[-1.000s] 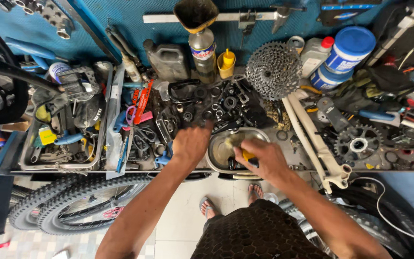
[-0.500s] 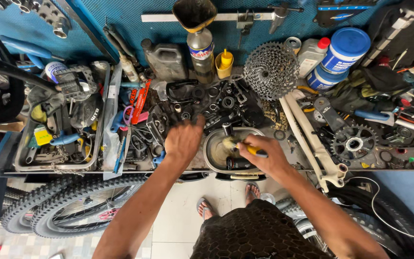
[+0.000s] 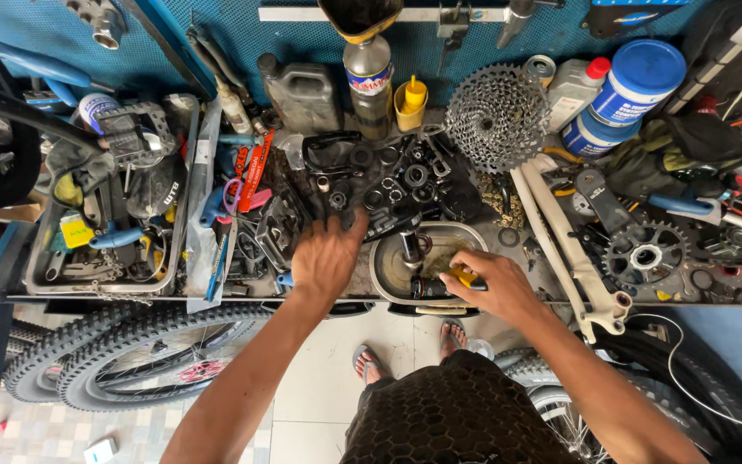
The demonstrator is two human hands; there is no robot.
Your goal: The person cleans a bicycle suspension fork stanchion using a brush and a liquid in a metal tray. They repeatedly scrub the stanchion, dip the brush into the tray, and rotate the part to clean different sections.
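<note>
My right hand (image 3: 484,283) grips a small yellow-handled brush (image 3: 464,277) over an oval metal pan (image 3: 388,258) at the bench's front edge. The bristles sit low in the pan beside a dark cylindrical metal part (image 3: 411,249) standing in it. My left hand (image 3: 326,254) rests palm down, fingers spread, on a heap of small black bike parts (image 3: 388,185) just left of the pan, holding nothing that I can see.
A silver cassette (image 3: 495,116), white frame piece (image 3: 560,249), chainring (image 3: 646,256) and blue tubs (image 3: 637,82) lie to the right. A metal tray of tools (image 3: 113,215) sits left. Bottles (image 3: 367,82) stand at the back. Knobby tyres (image 3: 122,361) lean under the bench.
My right hand has swung the brush from the pan's upper middle down to its lower right. My left hand slid slightly left and back over the black parts.
</note>
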